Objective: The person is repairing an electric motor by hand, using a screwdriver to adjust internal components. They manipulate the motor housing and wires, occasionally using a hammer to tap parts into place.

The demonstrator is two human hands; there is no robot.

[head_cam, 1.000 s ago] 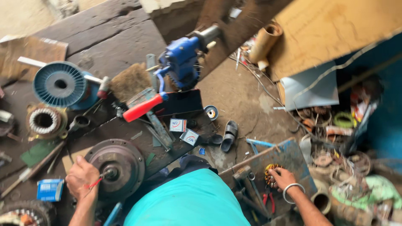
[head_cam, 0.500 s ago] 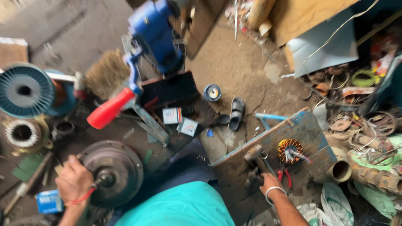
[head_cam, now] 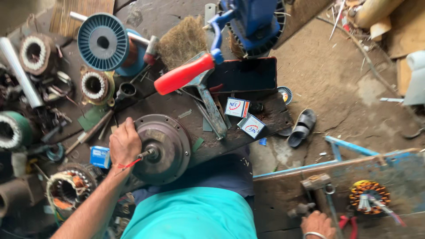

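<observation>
Left hand (head_cam: 125, 144), lower left, curled and gripping the rim of the round motor housing (head_cam: 161, 148). Right hand (head_cam: 317, 223), bottom right, rests near a small metal tool (head_cam: 301, 209); its closure cannot be told.

The right hand (head_cam: 317, 223) has moved off the wound stator (head_cam: 368, 197) to the board's near edge, beside the hammer (head_cam: 319, 186); the view has shifted closer.
</observation>
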